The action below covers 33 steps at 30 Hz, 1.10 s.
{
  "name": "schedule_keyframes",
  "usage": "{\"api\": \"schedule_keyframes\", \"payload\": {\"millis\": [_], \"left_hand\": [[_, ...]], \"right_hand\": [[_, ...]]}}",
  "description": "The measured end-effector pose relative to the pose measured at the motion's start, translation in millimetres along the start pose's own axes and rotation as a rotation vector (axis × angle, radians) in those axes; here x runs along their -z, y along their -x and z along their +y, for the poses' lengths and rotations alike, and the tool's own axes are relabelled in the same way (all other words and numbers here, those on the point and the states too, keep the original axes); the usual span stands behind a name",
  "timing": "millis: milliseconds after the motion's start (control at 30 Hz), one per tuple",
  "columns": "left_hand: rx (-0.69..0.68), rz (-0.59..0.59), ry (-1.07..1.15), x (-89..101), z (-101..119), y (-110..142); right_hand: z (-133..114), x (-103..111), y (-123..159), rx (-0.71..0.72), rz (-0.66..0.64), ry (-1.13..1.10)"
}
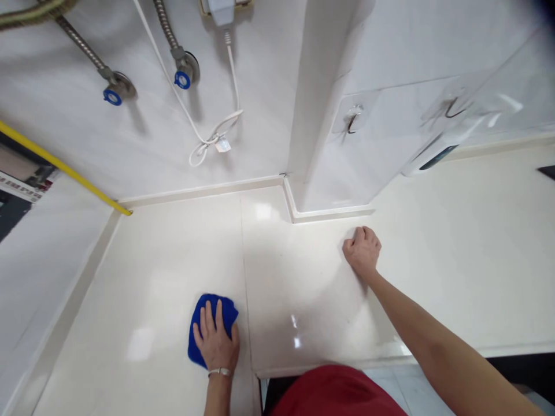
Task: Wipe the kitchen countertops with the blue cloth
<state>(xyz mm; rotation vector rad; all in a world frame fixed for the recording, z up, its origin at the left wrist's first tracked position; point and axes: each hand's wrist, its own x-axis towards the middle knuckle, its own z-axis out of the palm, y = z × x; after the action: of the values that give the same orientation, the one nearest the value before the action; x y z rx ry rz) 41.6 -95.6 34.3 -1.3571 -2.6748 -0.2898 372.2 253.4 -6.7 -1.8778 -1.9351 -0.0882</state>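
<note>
Ctr | L hand flat on cloth | wide gap | R hand fisted nr upstand

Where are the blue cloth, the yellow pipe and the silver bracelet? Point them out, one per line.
Blue cloth (229, 315): head view, its upper right part.
Yellow pipe (60, 165): head view, about halfway along its visible length.
Silver bracelet (220, 371): head view, middle of the band.
</note>
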Motion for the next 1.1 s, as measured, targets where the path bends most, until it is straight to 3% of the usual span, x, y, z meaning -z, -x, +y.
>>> {"api": "schedule_keyframes", "payload": {"millis": [133, 400, 500, 567, 633, 700, 767, 867, 967, 1033, 1100], "left_hand": [[0.038, 0.019, 0.005, -9.9, 38, -19], [-0.379, -0.176, 0.319, -26.0, 149, -29], [-0.574, -0.238, 0.462, -26.4, 173, -23], [-0.645, -0.254, 0.545, -25.8, 169, -22], [-0.583, -0.216, 0.592, -24.6, 148, -27], [-0.356, -0.126, 0.560, -22.9, 116, -38], [-0.049, -0.074, 0.440, -20.3, 84, -50], [0.131, -0.047, 0.342, -17.0, 51, -63], [0.229, -0.114, 0.167, -16.7, 42, -67], [0.245, -0.148, 0.105, -17.1, 44, -68], [0.242, -0.168, 0.080, -16.5, 47, -69]], "right_hand": [[3, -4, 1, 0.015, 0.019, -0.005], [5, -12, 3, 0.045, -0.052, -0.015], [15, -9, 2, 0.092, -0.137, -0.003], [22, -3, 4, 0.143, -0.206, 0.003], [19, 8, 12, 0.195, -0.246, -0.006], [0, 22, 28, 0.277, -0.241, -0.040], [-34, 37, 52, 0.431, -0.209, -0.111], [-97, 55, 95, 0.687, -0.254, -0.230], [-141, 65, 127, 0.838, -0.377, -0.308], [-150, 69, 136, 0.840, -0.430, -0.332], [-143, 74, 138, 0.835, -0.465, -0.353]]}}
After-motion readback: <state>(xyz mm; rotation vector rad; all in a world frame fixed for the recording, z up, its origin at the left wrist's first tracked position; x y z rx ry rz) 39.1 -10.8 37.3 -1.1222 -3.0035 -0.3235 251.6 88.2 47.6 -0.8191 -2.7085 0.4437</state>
